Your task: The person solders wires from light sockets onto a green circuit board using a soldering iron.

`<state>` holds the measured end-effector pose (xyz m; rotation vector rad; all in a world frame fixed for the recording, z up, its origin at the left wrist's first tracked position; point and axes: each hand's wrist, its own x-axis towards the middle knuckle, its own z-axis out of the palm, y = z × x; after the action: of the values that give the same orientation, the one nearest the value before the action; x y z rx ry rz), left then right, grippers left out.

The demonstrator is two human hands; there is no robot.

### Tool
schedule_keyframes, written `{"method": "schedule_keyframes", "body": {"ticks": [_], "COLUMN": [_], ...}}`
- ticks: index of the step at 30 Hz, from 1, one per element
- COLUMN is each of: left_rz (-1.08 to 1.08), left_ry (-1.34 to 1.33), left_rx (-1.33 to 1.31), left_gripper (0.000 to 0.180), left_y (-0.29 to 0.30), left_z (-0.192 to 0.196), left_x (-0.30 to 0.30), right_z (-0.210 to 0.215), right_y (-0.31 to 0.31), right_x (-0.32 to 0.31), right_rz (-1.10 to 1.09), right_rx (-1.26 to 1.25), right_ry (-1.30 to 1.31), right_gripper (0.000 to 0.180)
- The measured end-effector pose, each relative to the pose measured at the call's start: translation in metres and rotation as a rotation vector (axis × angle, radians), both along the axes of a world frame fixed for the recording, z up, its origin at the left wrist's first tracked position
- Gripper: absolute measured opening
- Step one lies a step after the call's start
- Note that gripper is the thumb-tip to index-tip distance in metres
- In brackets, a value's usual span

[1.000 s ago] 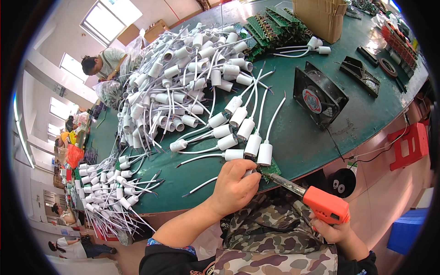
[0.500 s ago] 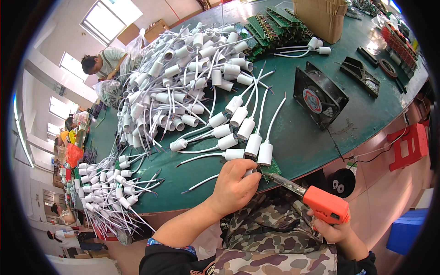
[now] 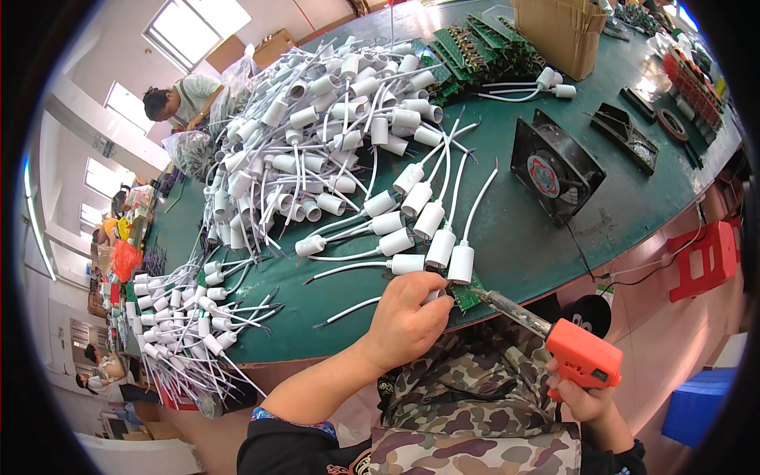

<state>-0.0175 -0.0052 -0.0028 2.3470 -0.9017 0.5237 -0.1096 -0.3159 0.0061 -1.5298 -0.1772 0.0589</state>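
Note:
My left hand is closed in a pinch around a white cable-end housing, mostly hidden by the fingers. Its white cable runs out to the left over the table. In my right hand is an orange-red soldering gun, its metal barrel pointing up and left. The tip is near a green circuit board beside my left fingers; contact cannot be made out. Several white cylindrical housings with cables fan out just beyond my left hand.
A big heap of white cabled housings covers the table's far left, with a smaller pile nearer. Green circuit boards, a cardboard box and a black fan stand beyond. A person works at far left.
The soldering gun in my right hand has moved right, its tip drawing away from my left fingers. My left hand keeps its pinch in nearly the same place.

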Motion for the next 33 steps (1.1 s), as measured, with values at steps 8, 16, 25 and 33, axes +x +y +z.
{"method": "schedule_keyframes", "body": {"ticks": [8, 16, 25, 33], "left_rz": [-0.010, -0.022, -0.005, 0.023], "left_ry": [0.044, 0.072, -0.018, -0.061], "left_rx": [-0.005, -0.062, -0.028, -0.002], "left_gripper": [0.020, 0.022, 0.023, 0.023], "left_y": [0.000, -0.002, -0.006, -0.011], "left_z": [0.001, 0.003, 0.004, 0.007], "left_x": [-0.001, 0.000, -0.002, -0.004], "right_z": [-0.006, -0.013, -0.018, -0.016], "right_y": [-0.002, -0.006, -0.008, -0.007], "right_x": [-0.003, -0.007, -0.008, -0.009], "right_rz": [0.025, 0.039, 0.041, 0.064], "right_rx": [0.072, 0.078, 0.078, 0.082], "right_ry": [0.006, 0.019, 0.048, 0.078], "right_gripper": [0.031, 0.036, 0.039, 0.039]}}
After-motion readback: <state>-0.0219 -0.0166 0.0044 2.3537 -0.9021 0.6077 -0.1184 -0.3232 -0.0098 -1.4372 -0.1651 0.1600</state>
